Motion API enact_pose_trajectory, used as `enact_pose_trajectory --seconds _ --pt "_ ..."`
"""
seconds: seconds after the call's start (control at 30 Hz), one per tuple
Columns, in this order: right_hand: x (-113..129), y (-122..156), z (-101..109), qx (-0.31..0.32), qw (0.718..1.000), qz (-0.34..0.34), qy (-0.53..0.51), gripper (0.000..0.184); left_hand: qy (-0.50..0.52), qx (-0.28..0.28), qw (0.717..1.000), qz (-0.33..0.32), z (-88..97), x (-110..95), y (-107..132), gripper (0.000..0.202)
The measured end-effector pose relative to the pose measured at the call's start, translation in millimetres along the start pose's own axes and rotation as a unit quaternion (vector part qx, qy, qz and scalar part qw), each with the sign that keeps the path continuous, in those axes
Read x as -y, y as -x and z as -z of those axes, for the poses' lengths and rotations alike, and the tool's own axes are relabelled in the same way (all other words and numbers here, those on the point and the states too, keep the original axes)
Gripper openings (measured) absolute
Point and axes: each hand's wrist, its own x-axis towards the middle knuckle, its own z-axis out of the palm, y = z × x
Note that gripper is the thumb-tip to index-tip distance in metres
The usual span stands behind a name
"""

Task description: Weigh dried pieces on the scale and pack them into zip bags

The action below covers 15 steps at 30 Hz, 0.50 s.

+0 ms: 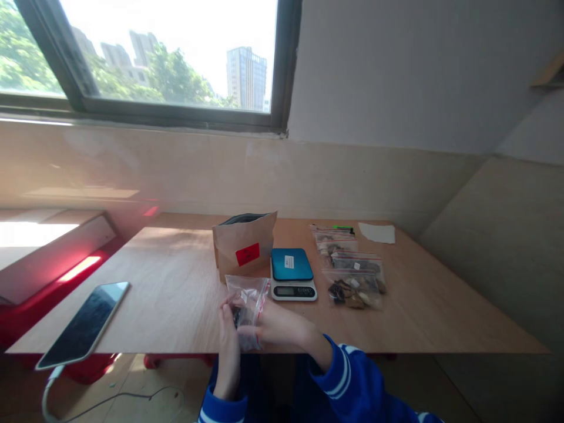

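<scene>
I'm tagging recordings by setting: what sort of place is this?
Probably an ordinary indoor room serving as a makeshift workspace: a digital scale sits on a plain wooden table near a window.

Window (176,35): above table (418,323), leftward, bright
Wall (396,76): behind table, white over beige
Floor (132,373): beneath table, tan

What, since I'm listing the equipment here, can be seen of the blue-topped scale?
The scale is boxy, with a blue-teal, squarish platform bearing a white label with unreadable print. Its white, plastic-looking body shows a display and dark buttons along the front edge; no digits can be made out. It sits flat on the wooden table, display toward the camera, to the right of the brown paper bag; whether they touch is hard to tell.
</scene>
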Motion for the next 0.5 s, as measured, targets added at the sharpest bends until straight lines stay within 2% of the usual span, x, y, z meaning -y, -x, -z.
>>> enact_pose_trajectory --seconds 0.13,0.3,0.37,0.5 --pt "-9.1 -1.8 -7.9 -0.012 1.0 0.029 0.001 0.054 -0.03 0.007 0.999 -0.011 1.2 -4.9 -5.0 0.059" --pt "-13.3 0.3 -12.0 0.006 0.999 0.031 -0.032 0.063 0.0 0.003 1.0 0.005 0.7 -4.0 -4.9 0.064" --pt "-11.2 1.1 -11.6 0.007 0.998 0.033 -0.043 0.058 0.028 0.003 0.999 0.027 0.5 -2.8 -3.5 0.066" --pt "-7.0 -1.1 -8.8 0.003 0.994 0.034 -0.099 0.033 0.082 0.041 0.994 0.061 -0.8 -9.3 2.6 0.06"
